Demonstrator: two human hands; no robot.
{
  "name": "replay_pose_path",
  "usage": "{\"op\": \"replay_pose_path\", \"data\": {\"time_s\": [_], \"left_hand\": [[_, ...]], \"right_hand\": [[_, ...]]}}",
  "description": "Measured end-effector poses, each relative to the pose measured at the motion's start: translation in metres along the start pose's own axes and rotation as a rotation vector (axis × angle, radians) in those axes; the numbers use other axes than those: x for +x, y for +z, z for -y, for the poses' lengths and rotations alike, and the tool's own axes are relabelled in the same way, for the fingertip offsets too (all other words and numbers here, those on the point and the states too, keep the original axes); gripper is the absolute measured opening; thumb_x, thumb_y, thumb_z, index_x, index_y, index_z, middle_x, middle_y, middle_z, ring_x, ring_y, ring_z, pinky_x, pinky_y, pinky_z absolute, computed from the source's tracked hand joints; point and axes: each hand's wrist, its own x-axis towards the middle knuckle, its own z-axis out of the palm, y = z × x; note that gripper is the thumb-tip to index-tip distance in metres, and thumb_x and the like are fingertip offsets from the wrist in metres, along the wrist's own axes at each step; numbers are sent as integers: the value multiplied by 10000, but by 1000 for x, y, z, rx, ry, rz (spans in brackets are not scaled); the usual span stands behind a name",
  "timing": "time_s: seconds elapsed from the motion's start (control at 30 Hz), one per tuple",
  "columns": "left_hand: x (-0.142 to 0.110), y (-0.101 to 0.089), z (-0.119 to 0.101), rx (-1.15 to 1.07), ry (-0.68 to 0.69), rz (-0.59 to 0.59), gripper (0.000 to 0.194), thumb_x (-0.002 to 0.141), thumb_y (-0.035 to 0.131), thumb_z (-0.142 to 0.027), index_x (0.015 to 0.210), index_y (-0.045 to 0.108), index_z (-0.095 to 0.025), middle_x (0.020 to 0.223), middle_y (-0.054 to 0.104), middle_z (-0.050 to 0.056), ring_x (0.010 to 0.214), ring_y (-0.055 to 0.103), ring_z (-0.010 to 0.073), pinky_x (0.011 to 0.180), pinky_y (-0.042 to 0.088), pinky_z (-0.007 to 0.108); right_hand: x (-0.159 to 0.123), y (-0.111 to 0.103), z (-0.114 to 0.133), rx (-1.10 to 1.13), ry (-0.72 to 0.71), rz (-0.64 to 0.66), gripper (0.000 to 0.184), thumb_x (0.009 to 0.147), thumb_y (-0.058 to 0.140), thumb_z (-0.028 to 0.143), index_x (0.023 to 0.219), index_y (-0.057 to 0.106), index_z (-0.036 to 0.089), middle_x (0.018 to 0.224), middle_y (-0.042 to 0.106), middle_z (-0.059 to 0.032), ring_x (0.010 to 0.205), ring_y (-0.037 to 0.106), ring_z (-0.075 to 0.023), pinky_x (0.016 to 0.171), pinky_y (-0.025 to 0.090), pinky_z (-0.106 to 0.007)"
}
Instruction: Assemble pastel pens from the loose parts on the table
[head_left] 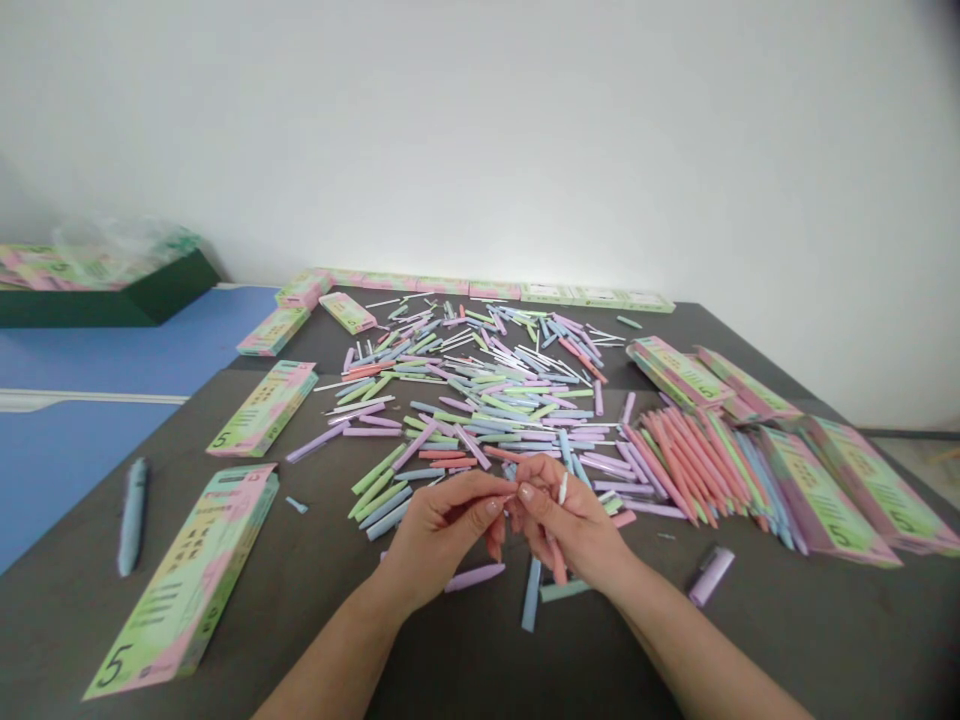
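My left hand [444, 525] and my right hand [574, 520] meet fingertip to fingertip over the near edge of a pile of loose pen parts [502, 400]. In my right hand is a coral pen barrel [556, 562], its end poking out below the fingers. A thin white piece [562, 488] also sticks up between those fingers. Thumb and forefinger of my left hand are pinched together; what they grip is hidden. Beneath the hands lie a purple pen barrel [475, 577], a blue barrel [531, 595] and a green one [564, 590].
Coral, green and blue pens [694, 465] lie in a row at the right, beside printed boxes [832, 490]. More boxes line the left side, the nearest box [187, 580] beside a blue pen [133, 515]. A dark green tray [161, 290] stands at far left. A purple bundle [711, 577] lies front right.
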Motion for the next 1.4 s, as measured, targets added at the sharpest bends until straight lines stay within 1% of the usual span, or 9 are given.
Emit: {"op": "replay_pose_path", "data": {"time_s": [0.07,0.17,0.3,0.4,0.6,0.77,1.0,1.17,1.4], "left_hand": [[0,-1,2,-14,12,-25,194,858,608,-273,961,706,-141,627,598,0,523,556,98,521,488,229],[-1,-2,6,-50,35,-60,197,858,612,-254,988,715,-147,627,617,5,530,561,98,547,490,238],[-2,-2,7,-98,47,-63,190,858,614,-233,998,720,-160,644,639,8,523,566,91,547,496,234],[-2,-2,8,-118,61,-63,187,858,614,-217,1004,719,-166,680,655,16,529,574,89,537,499,230],[-3,-3,9,-129,72,-54,177,860,613,-201,1002,717,-179,714,666,22,536,578,78,527,505,210],[-3,-4,9,-128,62,-56,172,862,611,-205,997,711,-171,720,669,23,545,584,84,523,509,212],[-2,-2,8,-108,45,-58,134,860,614,-201,948,704,-158,648,640,2,518,571,76,507,496,197],[-1,-4,8,-209,23,-72,89,844,635,-203,909,680,-163,610,607,-15,500,551,70,452,474,173],[2,-6,8,-262,-39,-72,76,821,666,-217,866,656,-156,616,594,-19,485,533,54,423,459,148]], "right_hand": [[1,0,-1,-10,-17,-28,291,897,502,490,928,452,205,562,573,71,297,459,-63,284,269,-147],[4,-2,0,-12,-94,-195,309,922,425,518,893,451,211,519,558,65,343,473,-84,330,313,-168],[8,-7,5,20,-154,-485,326,887,489,522,802,464,209,509,505,60,381,383,-77,352,282,-185],[10,-9,10,157,-163,-550,335,849,549,524,778,481,204,564,476,57,389,306,-60,333,225,-177],[13,-9,13,338,-179,-505,284,791,665,430,747,513,195,717,553,19,502,430,-66,394,331,-156],[12,-5,12,427,-134,-429,267,796,669,429,759,549,194,706,580,17,498,457,-73,376,326,-168],[8,1,13,409,-100,-345,257,837,633,418,773,555,181,720,616,2,520,504,-74,395,369,-158],[7,-1,9,368,9,-241,269,847,605,443,801,521,192,546,480,61,384,375,-51,316,236,-134],[6,-4,9,430,122,-208,240,820,659,356,779,501,180,552,374,87,397,224,-11,344,99,-113]]}}
